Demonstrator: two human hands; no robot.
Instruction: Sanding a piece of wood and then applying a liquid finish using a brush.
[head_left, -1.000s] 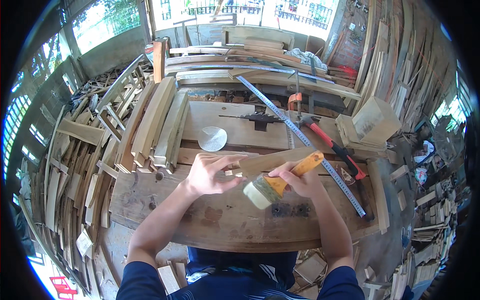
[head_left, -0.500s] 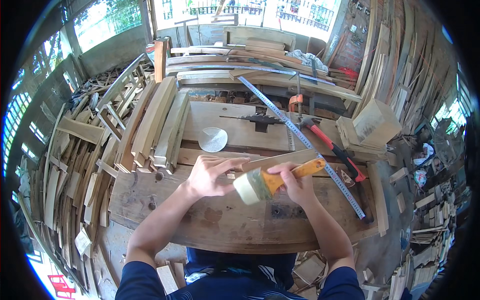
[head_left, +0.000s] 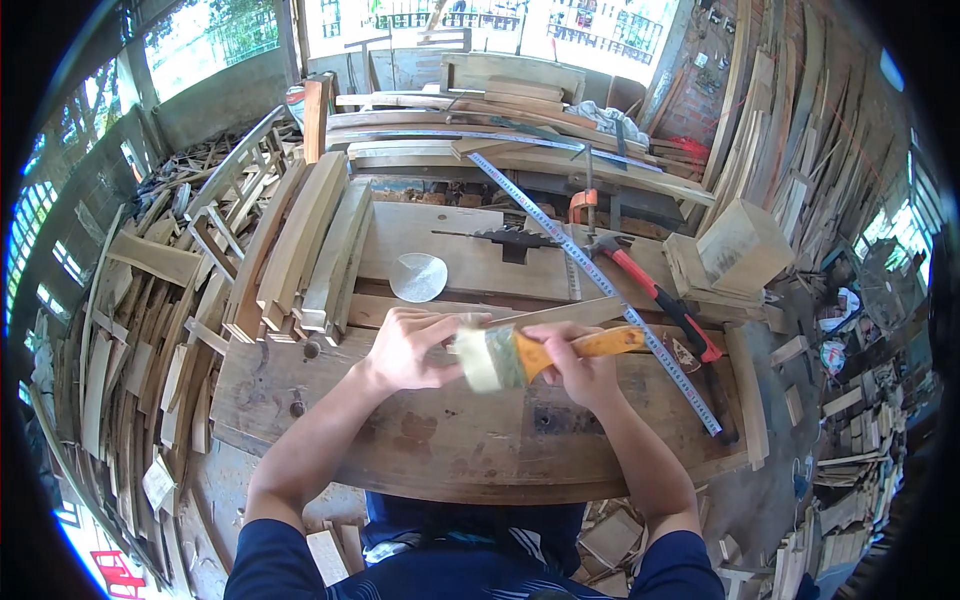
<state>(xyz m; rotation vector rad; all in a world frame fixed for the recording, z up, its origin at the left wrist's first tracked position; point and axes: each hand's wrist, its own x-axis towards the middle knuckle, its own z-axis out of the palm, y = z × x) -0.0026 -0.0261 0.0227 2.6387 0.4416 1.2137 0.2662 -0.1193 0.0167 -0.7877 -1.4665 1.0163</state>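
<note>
My right hand (head_left: 583, 372) is closed around the orange wooden handle of a wide paintbrush (head_left: 492, 360). Its pale bristles point left and look slightly blurred, close to the fingertips of my other hand. Fingers bent, my left hand (head_left: 408, 352) grips the near end of a light wooden strip (head_left: 570, 313). The strip slants up to the right, passing behind the brush, which hides part of it. Both hands are above the front of the wooden workbench (head_left: 470, 450). Just beyond my left hand lies a round whitish disc (head_left: 420, 277) with a wedge-shaped marking.
A measuring tape strip (head_left: 600, 270) runs diagonally across the bench, beside a red-and-black hammer (head_left: 665, 300). Stacked boards (head_left: 305, 240) stand at left, with a saw blade (head_left: 500, 237) at the back. A wooden block (head_left: 745, 245) sits at right. An orange clamp (head_left: 583, 205) rises behind.
The brush has swung up and left, its bristles now nearer my left fingertips and its handle more level. My left hand keeps its grip. The whole view has shifted slightly.
</note>
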